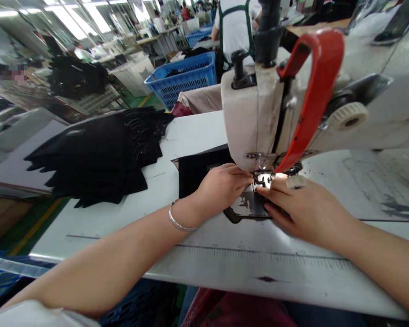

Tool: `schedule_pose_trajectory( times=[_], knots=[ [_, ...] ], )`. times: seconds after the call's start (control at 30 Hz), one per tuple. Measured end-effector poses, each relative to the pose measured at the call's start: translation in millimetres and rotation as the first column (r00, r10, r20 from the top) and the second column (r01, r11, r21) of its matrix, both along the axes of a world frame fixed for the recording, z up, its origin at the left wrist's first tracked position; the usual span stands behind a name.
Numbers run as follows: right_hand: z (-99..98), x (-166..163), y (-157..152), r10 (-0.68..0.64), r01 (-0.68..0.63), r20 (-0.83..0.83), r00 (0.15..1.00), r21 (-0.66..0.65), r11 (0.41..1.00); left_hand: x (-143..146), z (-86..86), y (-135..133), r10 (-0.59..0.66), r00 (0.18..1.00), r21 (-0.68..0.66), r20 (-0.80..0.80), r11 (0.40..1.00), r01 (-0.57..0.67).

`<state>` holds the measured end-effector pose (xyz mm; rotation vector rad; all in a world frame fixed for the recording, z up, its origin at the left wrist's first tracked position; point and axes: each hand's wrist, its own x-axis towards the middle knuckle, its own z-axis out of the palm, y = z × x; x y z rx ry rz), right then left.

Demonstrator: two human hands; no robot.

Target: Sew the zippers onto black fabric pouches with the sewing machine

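We have one black cloth piece (194, 175) lying flat on the table (122, 222) under the sewing machine (252, 113), its long side running from the machine leftward and away. Our left hand (221, 187) and right hand (306, 210) both rest on it, fingers loosely open, pressing, gripping nothing. One stack of black pieces (98, 159) lies well to the left, one blue basket (187, 77) behind. The red lever (313, 91) hangs over the spot where our fingertips meet.

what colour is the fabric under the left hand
Black; the fabric shows best in the head view.
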<state>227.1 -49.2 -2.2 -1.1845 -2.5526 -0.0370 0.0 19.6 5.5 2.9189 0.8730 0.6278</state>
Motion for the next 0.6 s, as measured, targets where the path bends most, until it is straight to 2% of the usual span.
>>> schedule_pose_trajectory(
  times=[0.13, 0.27, 0.33, 0.47, 0.6],
  knots=[
    [-2.3, 1.4, -1.0, 0.056, -0.054, -0.026, 0.998, 0.046, 0.997, -1.1, 23.5, 2.5, 0.016, 0.995, -0.156, -0.094, 0.987, -0.03],
    [-5.9, 2.3, -0.4, 0.066, -0.065, -0.027, 0.997, 0.042, 0.997, -5.1, 37.7, 8.1, -0.096, 0.966, -0.206, -0.239, 0.977, 0.046],
    [-6.6, 2.4, -0.1, 0.063, -0.063, -0.02, 0.998, 0.015, 0.998, -6.0, 36.4, 7.2, -0.117, 0.96, -0.176, -0.255, 0.982, 0.073],
    [-4.7, 1.5, -0.6, 0.045, -0.046, -0.009, 0.999, -0.014, 0.999, -5.4, 26.3, -1.2, -0.043, 0.98, -0.102, -0.194, 0.995, 0.024],
    [-0.9, -1.3, -0.7, 0.043, -0.042, 0.005, 0.999, -0.02, 0.999, -5.5, 18.7, -6.5, 0.011, 0.99, -0.121, -0.139, 0.992, -0.028]
  ],
)
